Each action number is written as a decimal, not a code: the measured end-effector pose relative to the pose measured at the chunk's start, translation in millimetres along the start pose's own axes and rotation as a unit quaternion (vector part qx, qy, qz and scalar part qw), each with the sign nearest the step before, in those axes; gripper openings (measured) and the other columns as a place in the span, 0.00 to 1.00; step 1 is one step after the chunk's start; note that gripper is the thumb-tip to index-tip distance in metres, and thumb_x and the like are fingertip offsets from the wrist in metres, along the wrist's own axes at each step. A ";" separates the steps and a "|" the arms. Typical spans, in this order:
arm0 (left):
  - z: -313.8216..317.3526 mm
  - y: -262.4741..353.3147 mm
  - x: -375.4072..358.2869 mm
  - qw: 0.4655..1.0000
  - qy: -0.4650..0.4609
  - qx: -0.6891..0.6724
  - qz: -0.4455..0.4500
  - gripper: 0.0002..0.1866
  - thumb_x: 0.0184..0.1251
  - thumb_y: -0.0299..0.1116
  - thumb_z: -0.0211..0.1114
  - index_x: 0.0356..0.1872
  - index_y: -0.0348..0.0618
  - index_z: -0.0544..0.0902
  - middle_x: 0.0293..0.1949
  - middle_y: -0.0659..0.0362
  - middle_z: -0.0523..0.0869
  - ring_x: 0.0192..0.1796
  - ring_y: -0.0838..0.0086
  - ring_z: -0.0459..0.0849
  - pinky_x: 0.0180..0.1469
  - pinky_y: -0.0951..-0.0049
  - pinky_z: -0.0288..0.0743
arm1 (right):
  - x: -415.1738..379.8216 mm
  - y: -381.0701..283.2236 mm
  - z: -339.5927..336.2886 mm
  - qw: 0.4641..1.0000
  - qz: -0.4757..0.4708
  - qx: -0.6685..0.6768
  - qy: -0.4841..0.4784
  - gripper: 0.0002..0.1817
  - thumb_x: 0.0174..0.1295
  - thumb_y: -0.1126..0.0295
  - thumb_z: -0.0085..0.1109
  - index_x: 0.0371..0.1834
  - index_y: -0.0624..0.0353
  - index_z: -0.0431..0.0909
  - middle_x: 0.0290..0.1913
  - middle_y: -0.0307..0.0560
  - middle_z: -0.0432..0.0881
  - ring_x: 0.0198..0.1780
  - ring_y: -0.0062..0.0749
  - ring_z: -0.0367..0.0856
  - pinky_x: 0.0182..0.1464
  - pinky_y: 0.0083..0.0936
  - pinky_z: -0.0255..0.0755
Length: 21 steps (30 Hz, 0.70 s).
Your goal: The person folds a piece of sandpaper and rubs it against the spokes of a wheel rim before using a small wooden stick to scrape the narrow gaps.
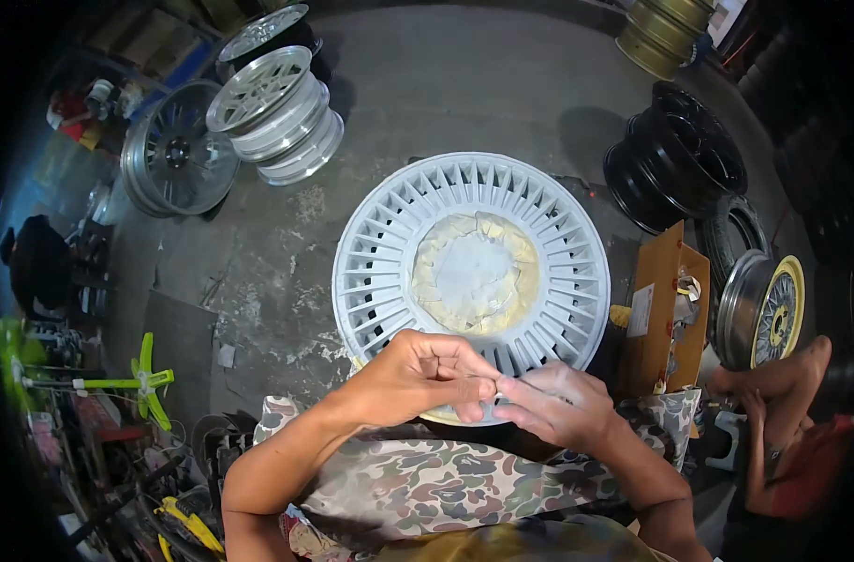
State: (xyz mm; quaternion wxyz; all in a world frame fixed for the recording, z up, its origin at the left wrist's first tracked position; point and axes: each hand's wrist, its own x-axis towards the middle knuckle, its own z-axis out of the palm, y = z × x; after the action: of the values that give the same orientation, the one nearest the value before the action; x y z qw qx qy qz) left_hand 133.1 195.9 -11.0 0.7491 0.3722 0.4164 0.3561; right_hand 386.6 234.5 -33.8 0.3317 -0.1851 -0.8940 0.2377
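A pale grey wheel (352, 272) with many narrow spokes lies face up in front of me, its centre covered by a disc of masking tape and paper (474, 272). Over the wheel's near edge, my left hand (422, 379) and my right hand (563, 403) meet at the fingertips. The fingers of both are pinched together. Whatever lies between them is too small to make out. Whitish dust coats the fingers of my right hand. Camouflage-patterned cloth (427, 478) covers my legs below the hands.
Silver wheels (291, 126) stand at the upper left, black wheels (680, 155) at the right. A cardboard box (656, 314) is right of the grey wheel, near a yellow-rimmed wheel (778, 314). Another person (792, 440) sits at far right. A green fan (146, 382) is at left.
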 end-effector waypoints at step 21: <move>-36.5 23.8 17.7 0.884 0.104 0.440 0.122 0.12 0.74 0.36 0.70 0.43 0.34 0.89 0.35 0.46 0.91 0.35 0.54 0.91 0.42 0.58 0.83 | 203.2 198.9 -40.0 0.983 0.044 -0.113 -0.138 0.10 0.67 0.69 0.67 0.43 0.66 0.88 0.36 0.57 0.87 0.37 0.52 0.85 0.41 0.37 0.76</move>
State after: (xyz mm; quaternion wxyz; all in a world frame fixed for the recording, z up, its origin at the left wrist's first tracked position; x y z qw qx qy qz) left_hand 102.5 231.5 -10.7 0.4117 0.6722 0.5568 0.2619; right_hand 303.8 508.7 -13.5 0.1715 -0.2260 -0.9432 0.1727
